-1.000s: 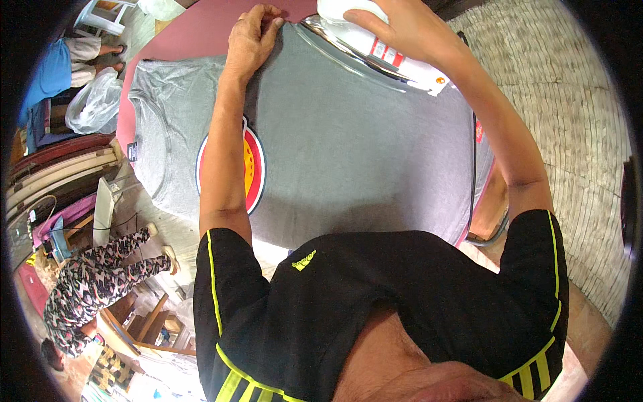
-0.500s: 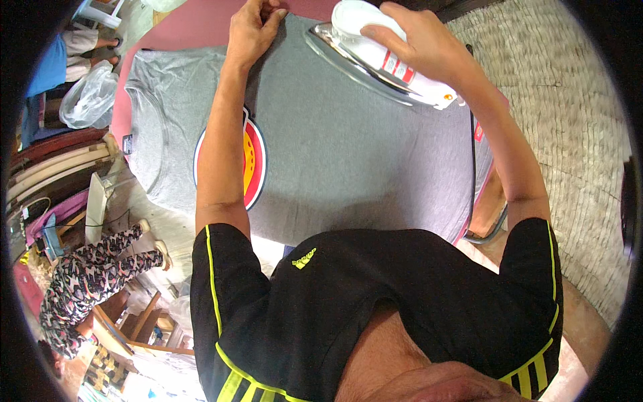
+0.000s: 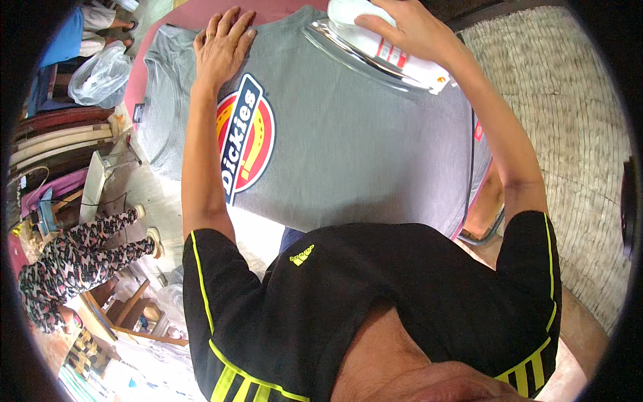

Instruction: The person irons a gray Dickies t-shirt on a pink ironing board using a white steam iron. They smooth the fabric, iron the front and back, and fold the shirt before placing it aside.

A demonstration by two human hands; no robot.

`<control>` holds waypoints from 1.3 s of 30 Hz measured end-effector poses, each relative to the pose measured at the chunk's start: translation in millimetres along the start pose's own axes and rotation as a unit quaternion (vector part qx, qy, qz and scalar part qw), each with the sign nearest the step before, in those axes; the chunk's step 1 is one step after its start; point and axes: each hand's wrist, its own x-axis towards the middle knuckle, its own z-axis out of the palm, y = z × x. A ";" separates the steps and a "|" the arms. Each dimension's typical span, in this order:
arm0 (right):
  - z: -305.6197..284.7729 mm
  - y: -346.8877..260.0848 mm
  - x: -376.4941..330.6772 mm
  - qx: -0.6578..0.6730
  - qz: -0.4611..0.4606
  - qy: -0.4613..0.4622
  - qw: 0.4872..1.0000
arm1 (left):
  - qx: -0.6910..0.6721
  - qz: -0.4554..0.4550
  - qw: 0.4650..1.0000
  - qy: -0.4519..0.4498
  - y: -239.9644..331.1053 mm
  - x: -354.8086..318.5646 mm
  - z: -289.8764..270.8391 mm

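A grey T-shirt with a round red and yellow printed logo lies spread over a dark pink ironing board. My left hand rests flat on the shirt above the logo, its fingers spread. At the far right of the shirt, my right hand is wrapped around the handle of a white clothes iron. The iron's shiny metal soleplate sits on or just over the fabric; I cannot tell if it touches. Part of the logo is hidden under my left forearm.
A dark cord runs down the board's right side. Woven matting stretches along the right. On the left are a clear plastic bag, stacked boards, a person in patterned trousers and another person in blue.
My left hand has gone from pinching the shirt's far edge to lying flat, nearer and further left. More of the logo shows, and the shirt has shifted. The iron stays near the same spot.
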 end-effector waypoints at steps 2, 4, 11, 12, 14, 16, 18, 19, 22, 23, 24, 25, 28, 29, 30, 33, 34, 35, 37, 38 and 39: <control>1.1 -11.8 6.7 0.001 -0.003 -0.001 1.000 | 0.049 0.010 0.998 0.025 3.3 1.2 -3.4; 18.1 1.2 5.3 0.017 0.000 0.018 1.000 | 0.087 0.038 0.994 0.053 12.4 7.1 -11.9; 30.0 -18.1 -51.5 0.059 0.020 -0.027 0.998 | -0.128 -0.026 0.991 0.011 -21.9 0.4 -1.4; 29.8 -21.6 -50.0 0.058 0.009 -0.029 0.998 | -0.126 -0.024 0.992 0.013 -22.0 0.9 0.2; 31.5 -30.3 -37.3 0.058 -0.014 -0.034 0.998 | -0.119 -0.020 0.993 0.017 -25.6 0.9 1.3; 43.2 -28.3 -19.4 0.030 -0.030 0.001 0.999 | -0.151 -0.094 0.982 -0.060 -5.3 14.8 -19.3; 61.4 -27.7 -2.3 0.019 -0.059 0.047 0.997 | -0.165 -0.132 0.974 -0.084 2.2 18.3 -25.3; 42.3 -60.2 3.6 0.056 0.000 0.001 0.998 | -0.164 -0.138 0.974 -0.070 0.2 13.0 -24.0; 47.6 -83.9 11.8 0.068 0.071 -0.004 0.995 | -0.168 -0.136 0.975 -0.050 -1.5 10.2 -24.2; 51.4 -86.0 6.4 0.057 0.053 0.006 0.997 | -0.171 -0.133 0.975 -0.046 -1.6 10.9 -24.5; 57.3 -85.6 -3.2 0.044 0.036 0.016 0.998 | -0.170 -0.120 0.977 -0.036 -2.2 11.2 -23.1; 62.0 -86.8 -11.6 0.032 0.017 0.024 0.999 | -0.169 -0.109 0.979 -0.027 -3.3 9.7 -21.0; 67.7 -104.9 -38.0 0.056 0.130 -0.027 0.990 | -0.165 -0.111 0.980 -0.013 -0.1 7.9 -22.2; 71.9 -108.9 -43.4 0.056 0.133 -0.008 0.990 | -0.164 -0.118 0.979 -0.012 0.7 7.1 -23.3; 74.5 -109.8 -44.8 0.037 0.117 0.009 0.992 | -0.172 -0.117 0.978 -0.010 0.8 8.1 -22.0; 77.7 -103.9 -34.8 -0.006 0.099 0.024 0.995 | -0.173 -0.093 0.981 0.015 0.3 8.3 -17.2; 73.6 -101.8 -28.0 -0.010 0.112 0.008 0.994 | -0.156 -0.067 0.985 0.041 0.8 8.9 -18.5; 69.8 -101.8 -28.1 -0.014 0.124 -0.007 0.992 | -0.139 -0.042 0.987 0.067 0.6 9.9 -18.7; 65.0 -105.3 -37.4 -0.009 0.084 0.027 0.996 | -0.121 -0.059 0.990 0.035 -15.8 6.7 -0.5; 62.1 -105.7 -43.7 -0.006 0.064 0.045 0.997 | -0.112 -0.066 0.991 0.019 -21.9 6.9 10.9; 61.4 -103.5 -55.9 -0.005 0.099 0.039 0.994 | -0.132 -0.080 0.988 -0.005 -16.6 11.4 9.7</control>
